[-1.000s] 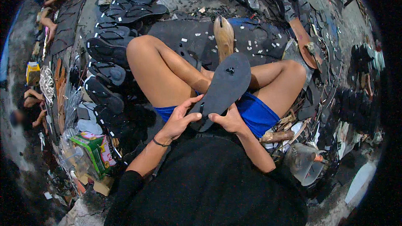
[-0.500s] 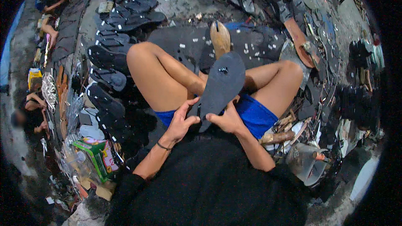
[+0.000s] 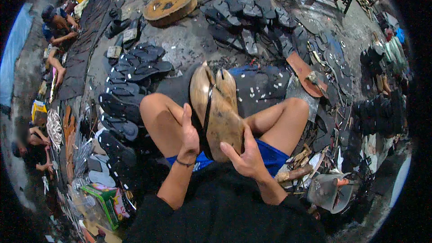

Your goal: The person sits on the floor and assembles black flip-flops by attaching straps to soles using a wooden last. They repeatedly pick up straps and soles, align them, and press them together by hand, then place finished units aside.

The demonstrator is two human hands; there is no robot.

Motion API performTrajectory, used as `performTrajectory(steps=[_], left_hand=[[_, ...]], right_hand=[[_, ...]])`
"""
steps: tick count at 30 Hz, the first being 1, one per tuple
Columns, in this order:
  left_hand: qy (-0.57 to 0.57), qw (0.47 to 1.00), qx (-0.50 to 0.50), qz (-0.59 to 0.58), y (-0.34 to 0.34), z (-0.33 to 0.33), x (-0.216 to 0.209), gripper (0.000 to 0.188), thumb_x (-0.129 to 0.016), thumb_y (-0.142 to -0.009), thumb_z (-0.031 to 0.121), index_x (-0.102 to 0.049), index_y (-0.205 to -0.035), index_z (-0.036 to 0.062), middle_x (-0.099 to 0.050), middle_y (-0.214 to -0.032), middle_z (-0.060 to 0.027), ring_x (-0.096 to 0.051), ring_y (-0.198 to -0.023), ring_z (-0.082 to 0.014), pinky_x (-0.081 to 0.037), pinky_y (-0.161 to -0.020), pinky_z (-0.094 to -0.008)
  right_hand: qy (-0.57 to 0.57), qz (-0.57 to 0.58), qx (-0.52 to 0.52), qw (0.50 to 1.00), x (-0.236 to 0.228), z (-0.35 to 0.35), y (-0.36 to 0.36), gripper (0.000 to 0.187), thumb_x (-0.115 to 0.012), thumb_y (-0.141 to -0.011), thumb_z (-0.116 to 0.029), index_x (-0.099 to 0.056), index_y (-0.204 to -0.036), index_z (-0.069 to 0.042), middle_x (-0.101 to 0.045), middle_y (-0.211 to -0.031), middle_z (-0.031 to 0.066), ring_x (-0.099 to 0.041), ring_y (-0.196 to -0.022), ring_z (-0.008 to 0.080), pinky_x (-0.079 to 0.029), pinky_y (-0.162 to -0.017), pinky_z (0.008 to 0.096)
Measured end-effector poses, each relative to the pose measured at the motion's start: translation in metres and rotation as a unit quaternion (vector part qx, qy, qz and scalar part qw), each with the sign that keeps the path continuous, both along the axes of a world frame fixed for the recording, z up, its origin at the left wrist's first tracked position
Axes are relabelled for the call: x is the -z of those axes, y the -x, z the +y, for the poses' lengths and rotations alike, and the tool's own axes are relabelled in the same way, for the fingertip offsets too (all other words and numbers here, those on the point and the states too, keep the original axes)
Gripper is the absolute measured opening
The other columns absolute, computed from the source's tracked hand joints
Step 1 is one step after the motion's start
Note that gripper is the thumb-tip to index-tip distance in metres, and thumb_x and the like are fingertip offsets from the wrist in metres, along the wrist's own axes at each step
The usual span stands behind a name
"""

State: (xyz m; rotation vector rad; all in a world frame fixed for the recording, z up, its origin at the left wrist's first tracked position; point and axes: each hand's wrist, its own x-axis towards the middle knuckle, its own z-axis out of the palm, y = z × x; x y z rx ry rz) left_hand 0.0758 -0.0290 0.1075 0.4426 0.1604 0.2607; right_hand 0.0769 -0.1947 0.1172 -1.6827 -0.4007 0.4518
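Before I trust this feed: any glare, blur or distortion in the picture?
Head view: pale sheen on the brown, foot-shaped wooden form in the right hand; head view: fisheye bending toward the black rim; head view: a smudged blur over part of a person at far left.

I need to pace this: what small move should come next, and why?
Perhaps close the left hand on the left edge of the wooden foot form: it stands open beside it, while the right hand grips the near end.
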Motion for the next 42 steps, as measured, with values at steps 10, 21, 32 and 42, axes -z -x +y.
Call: performTrajectory(steps=[10,21,32,42], left_hand=[[0.307,0.946,0.1,-0.004,-0.017,0.08,0.012,0.086,-0.05,-0.087,0.062,-0.034,-0.137,-0.0059,-0.048,-0.129,-0.0243,-0.058,-0.1,-0.0307,-0.052,-0.086,-0.0396],[0.099,0.953,0.279,0.069,0.018,0.002,0.037,0.089,-0.033,-0.089,0.072,-0.034,-0.142,0.0,-0.056,-0.124,-0.0235,-0.062,-0.104,-0.0328,-0.057,-0.084,-0.0422],[-0.319,0.921,0.069,0.212,0.016,-0.009,0.001,0.045,-0.07,-0.087,0.015,-0.05,-0.122,-0.0054,-0.064,-0.109,-0.008,-0.061,-0.097,-0.0137,-0.049,-0.088,-0.0277],[-0.376,0.911,-0.043,0.164,0.015,0.013,0.025,0.038,-0.071,-0.086,0.013,-0.053,-0.117,-0.0005,-0.065,-0.101,-0.0059,-0.061,-0.09,-0.0115,-0.05,-0.079,-0.0255]], right_hand=[[0.164,-0.043,0.151,0.974,0.097,-0.016,-0.075,0.049,-0.057,-0.093,-0.014,-0.041,-0.136,0.003,-0.056,-0.122,0.0151,-0.054,-0.114,0.0225,-0.045,-0.095,0.0326],[0.113,-0.277,-0.14,0.944,-0.007,0.021,-0.157,0.022,-0.064,-0.075,0.003,-0.064,-0.096,-0.001,-0.061,-0.118,0.0184,-0.054,-0.122,0.0304,-0.044,-0.096,0.037],[-0.131,-0.006,0.04,0.991,0.036,0.032,-0.149,0.062,-0.07,-0.087,-0.019,-0.034,-0.134,-0.003,-0.051,-0.124,0.0163,-0.061,-0.095,0.0219,-0.053,-0.079,0.032],[-0.099,0.255,-0.115,0.955,0.044,0.027,-0.071,0.031,-0.067,-0.09,-0.015,-0.057,-0.114,0.002,-0.066,-0.098,0.0047,-0.06,-0.088,0.0104,-0.05,-0.08,0.0266]])
